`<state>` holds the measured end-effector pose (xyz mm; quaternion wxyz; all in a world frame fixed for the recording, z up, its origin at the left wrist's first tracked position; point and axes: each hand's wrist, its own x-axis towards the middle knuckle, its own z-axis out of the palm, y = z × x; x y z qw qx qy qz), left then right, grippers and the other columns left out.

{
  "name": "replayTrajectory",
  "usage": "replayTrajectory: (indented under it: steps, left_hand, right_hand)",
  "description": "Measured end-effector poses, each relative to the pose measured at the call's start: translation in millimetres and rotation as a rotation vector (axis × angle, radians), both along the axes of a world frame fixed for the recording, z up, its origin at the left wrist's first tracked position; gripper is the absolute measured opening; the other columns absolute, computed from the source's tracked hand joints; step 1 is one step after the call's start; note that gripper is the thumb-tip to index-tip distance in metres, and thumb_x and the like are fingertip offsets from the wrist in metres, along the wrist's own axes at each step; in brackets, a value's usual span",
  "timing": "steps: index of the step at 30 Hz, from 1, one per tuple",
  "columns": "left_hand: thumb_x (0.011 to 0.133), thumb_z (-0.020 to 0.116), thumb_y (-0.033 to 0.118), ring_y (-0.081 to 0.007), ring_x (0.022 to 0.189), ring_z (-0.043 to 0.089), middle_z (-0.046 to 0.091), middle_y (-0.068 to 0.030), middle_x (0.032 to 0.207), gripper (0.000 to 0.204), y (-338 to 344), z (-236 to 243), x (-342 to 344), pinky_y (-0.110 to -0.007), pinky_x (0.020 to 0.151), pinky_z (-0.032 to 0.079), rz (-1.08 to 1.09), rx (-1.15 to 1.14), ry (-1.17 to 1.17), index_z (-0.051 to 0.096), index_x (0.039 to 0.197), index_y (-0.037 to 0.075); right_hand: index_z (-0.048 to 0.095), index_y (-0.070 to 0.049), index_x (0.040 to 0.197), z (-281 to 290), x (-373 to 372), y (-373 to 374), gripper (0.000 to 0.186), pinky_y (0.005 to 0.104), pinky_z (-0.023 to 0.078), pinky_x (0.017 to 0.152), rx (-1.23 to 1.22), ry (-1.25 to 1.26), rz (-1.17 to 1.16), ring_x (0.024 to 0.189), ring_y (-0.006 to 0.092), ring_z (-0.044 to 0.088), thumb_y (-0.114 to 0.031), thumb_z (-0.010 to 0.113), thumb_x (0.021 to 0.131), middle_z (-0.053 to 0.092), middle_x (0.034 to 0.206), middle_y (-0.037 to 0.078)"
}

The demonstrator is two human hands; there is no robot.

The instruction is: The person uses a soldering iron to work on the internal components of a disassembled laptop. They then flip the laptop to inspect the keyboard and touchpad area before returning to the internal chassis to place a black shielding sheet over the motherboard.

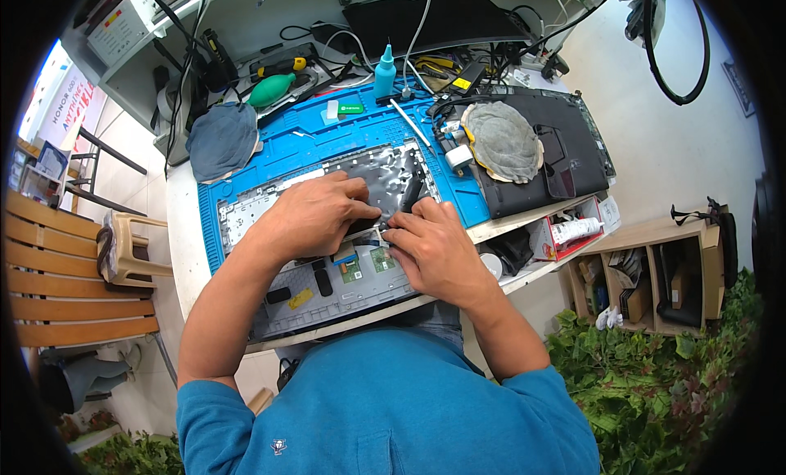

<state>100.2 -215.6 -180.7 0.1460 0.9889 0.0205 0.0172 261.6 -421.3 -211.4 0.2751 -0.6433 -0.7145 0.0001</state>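
An opened laptop casing lies in front of me, its inner side up, with green circuit boards and a yellow sticker on its grey near part. Its far part is a black-covered panel with a silver perforated strip, resting on a blue repair mat. My left hand bends over the black panel, fingers curled together and pointing down. Close beside it, my right hand pinches near a small pale piece by the boards. What the fingertips of either hand hold is hidden or too small to name.
Behind the mat stand a blue dropper bottle, a green air blower, cables and tools. Grey cloth pads lie left and right, the right one on a black laptop part. Below right, an open drawer holds a red box.
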Motion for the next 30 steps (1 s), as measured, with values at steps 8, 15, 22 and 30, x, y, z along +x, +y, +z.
replayTrajectory:
  steps: [8, 15, 22, 30]
  left_hand:
    - [0.086, 0.074, 0.005, -0.0287, 0.111, 0.070, 0.075, -0.0049, 0.114, 0.045, 0.9, -2.1, 0.0, -0.041, 0.097, 0.060, 0.008, -0.001, 0.001, 0.087, 0.127, 0.020]
    - [0.091, 0.075, 0.010, -0.0273, 0.109, 0.070, 0.074, -0.0039, 0.109, 0.038, -1.3, 1.2, 2.4, -0.040, 0.095, 0.059, -0.002, 0.029, 0.008, 0.087, 0.125, 0.022]
    - [0.091, 0.073, 0.010, -0.0266, 0.112, 0.070, 0.070, -0.0049, 0.106, 0.038, -0.6, 5.3, 5.4, -0.042, 0.094, 0.061, -0.005, 0.033, 0.052, 0.086, 0.125, 0.021]
    - [0.091, 0.076, 0.007, -0.0291, 0.103, 0.071, 0.073, -0.0054, 0.101, 0.033, -1.2, 7.4, 7.5, -0.043, 0.090, 0.058, -0.003, 0.012, 0.000, 0.089, 0.118, 0.019]
  right_hand:
    - [0.080, -0.005, 0.105, -5.6, 2.7, 6.9, 0.013, 0.0435, 0.044, 0.088, 0.066, -0.019, -0.071, 0.100, 0.0286, 0.061, -0.010, 0.078, 0.093, 0.074, 0.101, 0.006]
    - [0.079, -0.006, 0.114, -0.9, 26.2, -1.4, 0.021, 0.0468, 0.047, 0.092, 0.216, 0.079, -0.359, 0.102, 0.0326, 0.063, -0.008, 0.077, 0.093, 0.071, 0.101, 0.009]
    - [0.079, -0.004, 0.112, -11.2, 35.9, -20.9, 0.030, 0.0483, 0.047, 0.095, 0.014, 0.202, -0.422, 0.108, 0.0339, 0.061, -0.018, 0.085, 0.086, 0.069, 0.108, 0.012]
    - [0.084, -0.005, 0.095, -23.6, 18.9, -11.8, 0.031, 0.0466, 0.044, 0.096, 0.094, 0.291, -0.522, 0.107, 0.0313, 0.059, -0.025, 0.095, 0.075, 0.067, 0.106, 0.009]
